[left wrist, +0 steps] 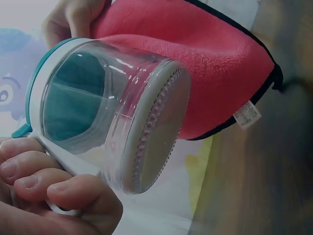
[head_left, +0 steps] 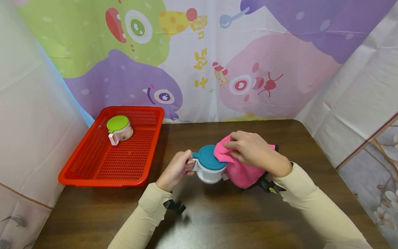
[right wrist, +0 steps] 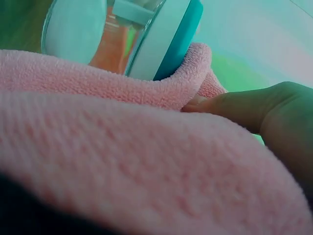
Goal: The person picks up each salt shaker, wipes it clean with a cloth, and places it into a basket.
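Note:
My left hand (head_left: 178, 168) grips the white handle of a clear jar (left wrist: 122, 105) with a blue lid (head_left: 210, 157), fingers curled round it. In the left wrist view the jar is tipped, its base facing right and clear of the table. A pink cloth (head_left: 242, 173) with dark edging and a small white tag hangs from my right hand (head_left: 248, 148), which pinches it between thumb and fingers. The cloth lies against the right side of the lid and covers part of it. In the right wrist view the cloth (right wrist: 146, 152) hides most of my right hand.
A red basket (head_left: 149, 152) with slotted walls stands on the left of the brown table (head_left: 199, 221). Inside it sits a similar jar with a green lid (head_left: 118, 123). A cartoon-printed curtain (head_left: 199, 100) hangs along the table's back edge.

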`<state>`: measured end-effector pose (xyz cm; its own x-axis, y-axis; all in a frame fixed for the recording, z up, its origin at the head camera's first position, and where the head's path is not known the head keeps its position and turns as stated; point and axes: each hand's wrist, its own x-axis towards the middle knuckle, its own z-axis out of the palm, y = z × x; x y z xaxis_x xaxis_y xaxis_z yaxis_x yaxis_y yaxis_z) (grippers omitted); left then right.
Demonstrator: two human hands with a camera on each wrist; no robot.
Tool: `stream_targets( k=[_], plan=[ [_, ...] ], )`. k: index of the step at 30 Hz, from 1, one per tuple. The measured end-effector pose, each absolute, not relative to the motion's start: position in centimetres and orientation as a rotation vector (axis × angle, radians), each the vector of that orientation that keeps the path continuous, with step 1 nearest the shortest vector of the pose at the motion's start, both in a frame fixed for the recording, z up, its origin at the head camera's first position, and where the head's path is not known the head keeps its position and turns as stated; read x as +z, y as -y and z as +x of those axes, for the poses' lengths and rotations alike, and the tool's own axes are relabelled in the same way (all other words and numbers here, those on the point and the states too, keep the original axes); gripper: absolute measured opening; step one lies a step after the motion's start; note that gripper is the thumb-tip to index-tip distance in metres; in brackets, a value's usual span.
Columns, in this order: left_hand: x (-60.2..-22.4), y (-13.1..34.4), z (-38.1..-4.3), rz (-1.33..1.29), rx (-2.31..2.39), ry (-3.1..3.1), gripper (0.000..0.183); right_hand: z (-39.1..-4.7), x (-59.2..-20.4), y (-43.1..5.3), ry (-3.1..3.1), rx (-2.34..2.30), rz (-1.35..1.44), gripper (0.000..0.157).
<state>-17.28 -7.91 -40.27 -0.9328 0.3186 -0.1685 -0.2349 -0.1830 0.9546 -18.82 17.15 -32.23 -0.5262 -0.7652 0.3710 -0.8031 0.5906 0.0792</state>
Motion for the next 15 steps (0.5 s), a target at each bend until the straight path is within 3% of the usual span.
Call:
stream_targets(
  k=[7, 15],
  plan=[
    [-40.7, 8.0, -17.6, 0.046, 2.168, -1.736, 0.031, -18.4, -32.4, -16.6, 2.448, 0.125, 1.317, 0.021],
    [-41.1, 7.9, -17.9, 0.029, 2.165, -1.762, 0.031, -17.9, -32.5, -15.5, 2.371, 0.136, 1.401, 0.013]
  ],
)
